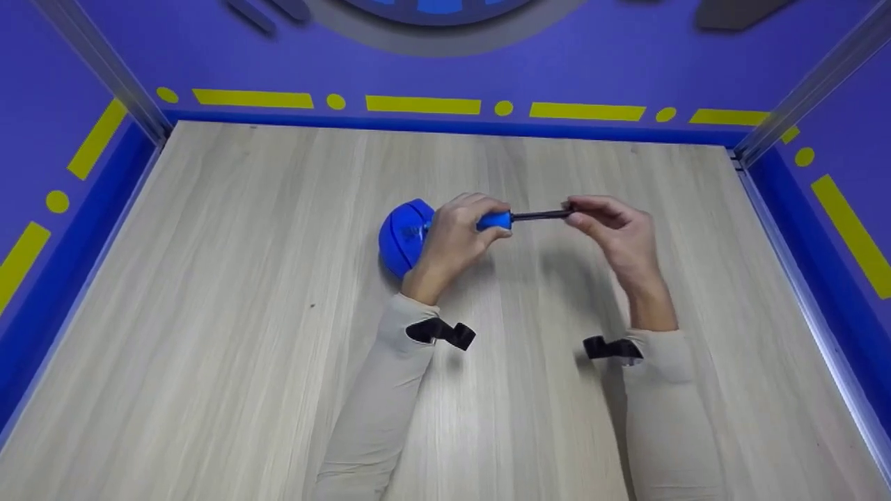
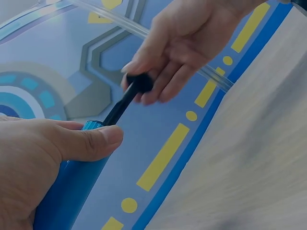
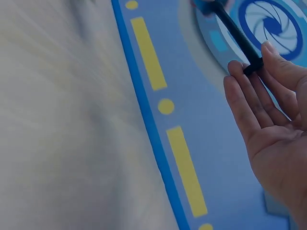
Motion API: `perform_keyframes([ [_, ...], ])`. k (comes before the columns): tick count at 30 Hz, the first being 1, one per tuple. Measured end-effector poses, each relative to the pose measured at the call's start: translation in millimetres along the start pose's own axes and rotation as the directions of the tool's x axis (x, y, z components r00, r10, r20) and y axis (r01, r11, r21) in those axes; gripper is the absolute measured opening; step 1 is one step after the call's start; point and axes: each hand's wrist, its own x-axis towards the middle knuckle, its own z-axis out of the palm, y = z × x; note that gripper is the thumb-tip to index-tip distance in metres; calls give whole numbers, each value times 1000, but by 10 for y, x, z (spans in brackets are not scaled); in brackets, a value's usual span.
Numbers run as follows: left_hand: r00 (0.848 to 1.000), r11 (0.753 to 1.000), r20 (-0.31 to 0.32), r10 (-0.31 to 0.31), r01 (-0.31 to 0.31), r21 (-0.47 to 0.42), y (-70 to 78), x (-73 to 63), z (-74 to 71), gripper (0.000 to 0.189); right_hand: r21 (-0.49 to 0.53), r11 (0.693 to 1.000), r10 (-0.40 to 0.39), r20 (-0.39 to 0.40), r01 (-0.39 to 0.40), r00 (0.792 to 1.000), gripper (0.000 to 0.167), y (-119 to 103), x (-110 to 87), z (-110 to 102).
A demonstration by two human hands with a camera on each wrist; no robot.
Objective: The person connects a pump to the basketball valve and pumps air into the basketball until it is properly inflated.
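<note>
Gripping a blue cylinder (image 2: 72, 187), the left hand (image 1: 456, 233) faces the right hand (image 1: 626, 240), pinching its black rod (image 3: 238, 36) at the tip.

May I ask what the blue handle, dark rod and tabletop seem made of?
Blue handle: probably smooth plastic, given its soft sheen. Dark rod: metal or plastic; its smooth dark surface leaves both open. Tabletop: satin wood or laminate, judging by pale grain streaks.

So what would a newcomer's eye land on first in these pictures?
Probably the blue cylinder with its black rod, held sideways near the head view's center. Next might come the rounded blue object to its left, then the yellow dashes along the back wall.
</note>
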Motion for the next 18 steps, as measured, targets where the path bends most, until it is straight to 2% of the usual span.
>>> perform_keyframes([
  [4, 1000, 1000, -3, -10, 10, 8, -14, -6, -35, 28, 76, 997, 5, -48, -2, 999, 27, -22, -1, -175],
  [8, 1000, 1000, -2, -5, 5, 23, -7, -3, -36, 28, 118, 993, 34, -64, -26, 997, 28, -21, -6, -180],
  [14, 1000, 999, -17, -3, 4, 35, 15, -3, -7, 27, 147, 988, 47, -55, -38, 997, 25, 25, 9, 51],
  [18, 1000, 999, -20, 13, -12, 52, 47, -10, 25, 26, 102, 994, 51, -24, -49, 998, 24, 49, 4, 287],
])
